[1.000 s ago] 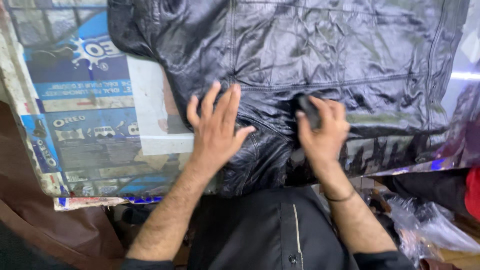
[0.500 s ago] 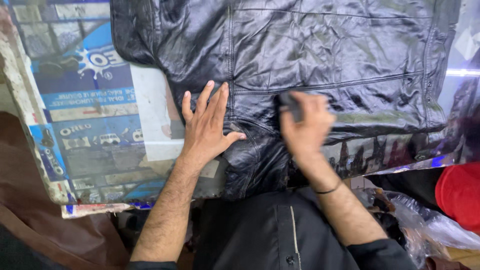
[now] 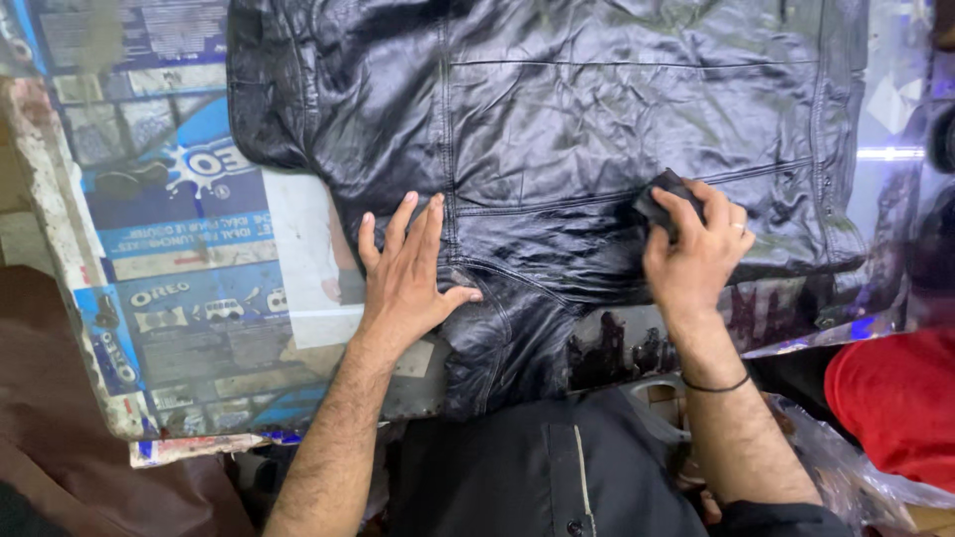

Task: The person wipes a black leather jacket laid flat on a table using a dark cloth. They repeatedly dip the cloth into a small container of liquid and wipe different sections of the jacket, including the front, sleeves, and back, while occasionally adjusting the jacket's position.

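Flat left hand (image 3: 408,278) near jacket (image 3: 597,129) edge

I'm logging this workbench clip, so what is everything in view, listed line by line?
jacket: one, glossy black, spread flat across the table.
pad: one, dark, on the jacket under the right fingers.
table cover: one, blue and white printed sheet, left of the jacket.
red cloth: one, lower right edge.
wristband: one, black, right wrist.
left hand: flat on the jacket's left part.
right hand: gripping the pad.
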